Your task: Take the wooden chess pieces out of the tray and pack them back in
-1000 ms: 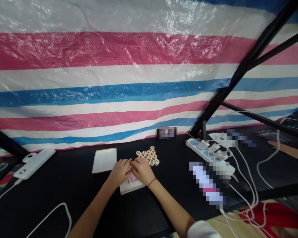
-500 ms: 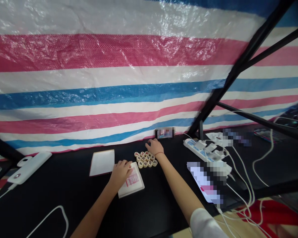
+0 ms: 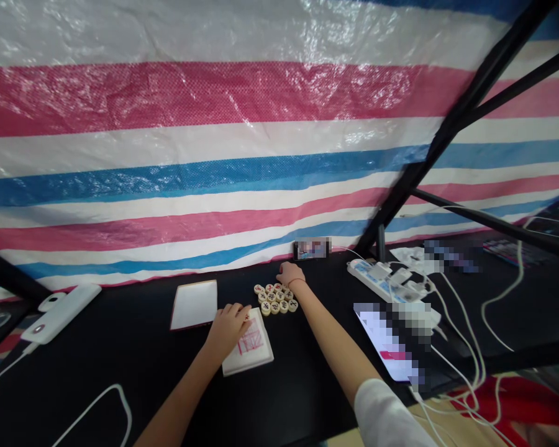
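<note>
My left hand (image 3: 228, 328) rests with curled fingers on the left edge of a folded white paper board with red lines (image 3: 250, 349), pinning it to the black table (image 3: 121, 347). My right hand (image 3: 289, 273) reaches far across, fingers curled down onto the table just behind a cluster of several round wooden chess pieces (image 3: 276, 298). What its fingers hold, if anything, is hidden. A red string circles that wrist.
A white box lid (image 3: 194, 304) lies left of the pieces. A white power bank (image 3: 60, 313) with a cable sits far left. A power strip (image 3: 391, 285) with several plugs and white cables, and a phone (image 3: 386, 341), crowd the right. A striped tarp (image 3: 214, 155) backs the table.
My right hand left the paper board and stretched forward past the chess pieces to the table's back. The left hand stayed on the board.
</note>
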`<state>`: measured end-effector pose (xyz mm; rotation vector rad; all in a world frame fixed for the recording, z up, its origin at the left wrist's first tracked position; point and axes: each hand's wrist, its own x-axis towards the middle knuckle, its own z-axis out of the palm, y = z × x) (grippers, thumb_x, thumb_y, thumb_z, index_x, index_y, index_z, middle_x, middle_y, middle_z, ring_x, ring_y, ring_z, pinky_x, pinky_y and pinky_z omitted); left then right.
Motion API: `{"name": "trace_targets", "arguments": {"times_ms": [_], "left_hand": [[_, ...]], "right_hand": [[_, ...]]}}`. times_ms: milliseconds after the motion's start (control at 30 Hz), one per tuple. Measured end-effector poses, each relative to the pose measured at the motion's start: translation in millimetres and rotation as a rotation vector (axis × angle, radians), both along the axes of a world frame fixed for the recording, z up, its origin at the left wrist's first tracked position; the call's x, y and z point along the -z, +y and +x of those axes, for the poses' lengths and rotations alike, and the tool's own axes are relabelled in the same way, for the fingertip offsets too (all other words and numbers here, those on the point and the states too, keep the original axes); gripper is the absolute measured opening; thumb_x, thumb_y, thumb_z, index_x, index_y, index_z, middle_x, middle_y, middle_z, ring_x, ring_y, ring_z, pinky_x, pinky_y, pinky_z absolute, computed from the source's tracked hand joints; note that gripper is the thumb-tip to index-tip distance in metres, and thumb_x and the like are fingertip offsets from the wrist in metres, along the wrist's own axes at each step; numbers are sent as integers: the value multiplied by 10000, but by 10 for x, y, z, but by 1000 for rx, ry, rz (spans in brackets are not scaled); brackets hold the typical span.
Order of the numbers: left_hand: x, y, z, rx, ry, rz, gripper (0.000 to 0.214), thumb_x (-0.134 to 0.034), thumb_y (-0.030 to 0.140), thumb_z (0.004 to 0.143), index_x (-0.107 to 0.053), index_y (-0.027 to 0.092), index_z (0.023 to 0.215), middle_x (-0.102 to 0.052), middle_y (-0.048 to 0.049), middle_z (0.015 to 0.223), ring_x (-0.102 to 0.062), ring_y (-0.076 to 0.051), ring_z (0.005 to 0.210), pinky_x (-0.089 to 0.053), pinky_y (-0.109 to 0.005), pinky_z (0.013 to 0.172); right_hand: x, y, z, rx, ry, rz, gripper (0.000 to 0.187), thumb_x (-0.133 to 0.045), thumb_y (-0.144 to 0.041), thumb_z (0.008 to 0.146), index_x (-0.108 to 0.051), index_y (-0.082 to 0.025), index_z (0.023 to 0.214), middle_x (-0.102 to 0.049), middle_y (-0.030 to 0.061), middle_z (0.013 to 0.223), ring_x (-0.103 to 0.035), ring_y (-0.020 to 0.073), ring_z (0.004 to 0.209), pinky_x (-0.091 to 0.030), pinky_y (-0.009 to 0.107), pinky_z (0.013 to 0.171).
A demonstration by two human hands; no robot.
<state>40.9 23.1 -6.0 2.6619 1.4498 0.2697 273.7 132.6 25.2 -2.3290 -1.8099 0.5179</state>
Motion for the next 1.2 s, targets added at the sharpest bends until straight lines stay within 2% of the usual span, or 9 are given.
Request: {"name": "trace_targets", "arguments": {"times_ms": [133, 233, 400, 533, 700, 867, 1000, 1100, 1200], "left_hand": [[-11, -8, -12, -31, -146, 77, 471, -520, 389, 884, -495, 206, 1317, -589, -101, 1196, -491, -279, 1135, -400, -437, 960], [-60, 16, 16, -41, -361, 65, 517, -521, 401, 882, -442, 211, 1357, -554, -105, 1255, -484, -262, 1188, -397, -428, 1009], [-171, 38, 106, -45, -685, -68, 439, -506, 332, 889, -466, 256, 1319, -554, -68, 1286, -556, -198, 1149, -477, -341, 955], [-187, 27, 84, -48, -772, -102, 253, -530, 281, 862, -622, 238, 1094, -646, -50, 1101, -619, -187, 1015, -512, -334, 897], [-125, 59, -53, -153, -840, -90, 226, -574, 280, 819, -647, 244, 1029, -627, -33, 1017, -635, -158, 892, -532, -312, 820], [-151, 53, -66, -120, -831, -82, 91, -556, 263, 835, -628, 211, 856, -616, -29, 950, -622, -148, 877, -515, -292, 811], [-174, -13, 72, 15, -615, -41, 65, -565, 228, 843, -628, 219, 832, -643, -14, 944, -612, -152, 898, -458, -343, 893], [-134, -45, 166, 80, -403, 42, 62, -589, 223, 841, -646, 245, 829, -674, 14, 913, -586, -178, 968, -323, -452, 1019], [-81, -44, 204, 103, -265, 104, 79, -584, 220, 848, -646, 246, 807, -685, 17, 869, -558, -203, 1006, -256, -504, 1040]], "right_hand": [[-157, -126, -23, -31, 69, 103, 140, -629, -199, 776, -690, -160, 896, -703, 119, 961, -652, 218, 927, -471, 290, 787], [-228, -374, -158, -139, 198, 184, 154, -628, -306, 804, -689, -198, 896, -715, 49, 919, -655, 163, 866, -475, 247, 780], [-122, -821, -515, -307, 943, 206, 290, -688, -418, 725, -659, -164, 863, -690, 19, 744, -644, 139, 673, -510, 247, 639], [-6, -961, -658, -160, 1278, 133, 429, -771, -494, 601, -619, -164, 827, -663, 3, 703, -637, 136, 627, -526, 249, 582], [21, -1002, -550, 62, 1385, 208, 485, -780, -559, 550, -650, -151, 779, -667, 19, 719, -665, 168, 684, -561, 272, 613], [83, -1107, -332, 273, 1394, 323, 444, -810, -505, 527, -700, -123, 722, -676, 33, 701, -658, 161, 685, -571, 283, 698], [140, -1222, -240, 385, 1443, 355, 440, -853, -411, 478, -709, -117, 772, -700, 44, 757, -670, 174, 713, -570, 314, 757], [145, -1283, -205, 372, 1441, 354, 463, -853, -375, 480, -700, -119, 834, -705, 44, 728, -680, 199, 734, -563, 347, 777], [154, -1331, -208, 275, 1360, 354, 422, -814, -358, 546, -690, -130, 878, -719, 61, 777, -686, 221, 793, -552, 354, 789]]}}
